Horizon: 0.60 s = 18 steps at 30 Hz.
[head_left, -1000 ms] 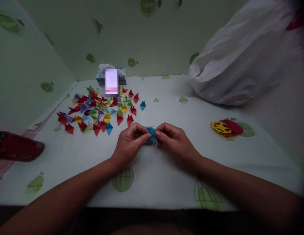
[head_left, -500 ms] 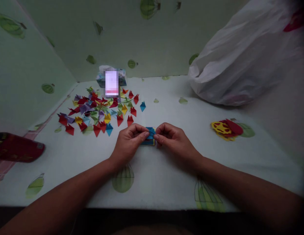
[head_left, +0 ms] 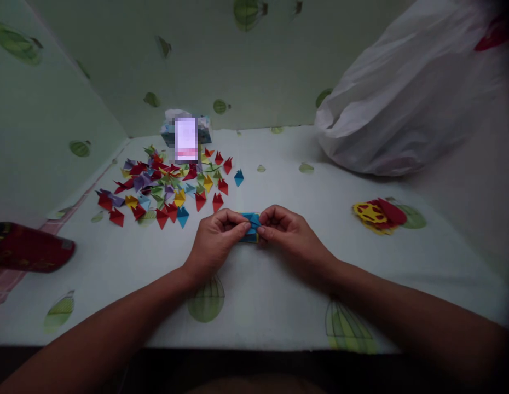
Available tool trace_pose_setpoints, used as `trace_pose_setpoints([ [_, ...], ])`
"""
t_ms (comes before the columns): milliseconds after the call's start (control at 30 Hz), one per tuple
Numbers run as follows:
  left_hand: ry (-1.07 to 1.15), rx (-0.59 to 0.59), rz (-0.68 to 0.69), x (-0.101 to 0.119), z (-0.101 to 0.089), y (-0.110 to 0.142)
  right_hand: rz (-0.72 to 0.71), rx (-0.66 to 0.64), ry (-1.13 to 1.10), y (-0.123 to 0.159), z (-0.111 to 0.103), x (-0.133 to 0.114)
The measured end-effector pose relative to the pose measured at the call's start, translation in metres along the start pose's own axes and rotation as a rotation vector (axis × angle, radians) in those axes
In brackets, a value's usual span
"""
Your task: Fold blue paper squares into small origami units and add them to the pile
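A small piece of folded blue paper is pinched between my two hands at the middle of the table. My left hand grips its left side with thumb and forefinger. From the right, my right hand holds the opposite edge in the same kind of pinch. Just beneath the fingers lies a flat blue stack of paper squares with a yellowish edge, partly covered by the hands. Beyond my left hand, many folded paper pieces in red, purple, yellow, green and blue are spread out.
A tissue box stands at the back, with a lit phone before it. At the left lies a dark red can-like container. A white plastic bag fills the back right, and red and yellow cut-out shapes lie nearer.
Both hands stay almost in place. The blue paper between the fingertips has shifted slightly in angle, and more of its top face shows.
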<state>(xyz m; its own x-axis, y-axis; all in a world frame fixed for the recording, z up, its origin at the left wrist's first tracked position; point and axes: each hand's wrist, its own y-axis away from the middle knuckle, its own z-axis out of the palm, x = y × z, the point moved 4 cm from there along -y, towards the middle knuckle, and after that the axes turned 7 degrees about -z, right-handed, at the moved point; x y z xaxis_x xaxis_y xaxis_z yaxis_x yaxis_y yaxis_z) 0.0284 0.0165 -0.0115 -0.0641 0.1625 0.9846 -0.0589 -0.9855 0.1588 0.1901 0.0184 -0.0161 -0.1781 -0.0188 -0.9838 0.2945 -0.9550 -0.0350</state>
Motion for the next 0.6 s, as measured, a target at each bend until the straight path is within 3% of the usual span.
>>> trace_pose_setpoints([
  [600,0.206,-0.034,-0.079,-0.0031,0.0028,-0.0007,0.053,0.046,-0.254,-0.0003,0.0008,0.0061],
])
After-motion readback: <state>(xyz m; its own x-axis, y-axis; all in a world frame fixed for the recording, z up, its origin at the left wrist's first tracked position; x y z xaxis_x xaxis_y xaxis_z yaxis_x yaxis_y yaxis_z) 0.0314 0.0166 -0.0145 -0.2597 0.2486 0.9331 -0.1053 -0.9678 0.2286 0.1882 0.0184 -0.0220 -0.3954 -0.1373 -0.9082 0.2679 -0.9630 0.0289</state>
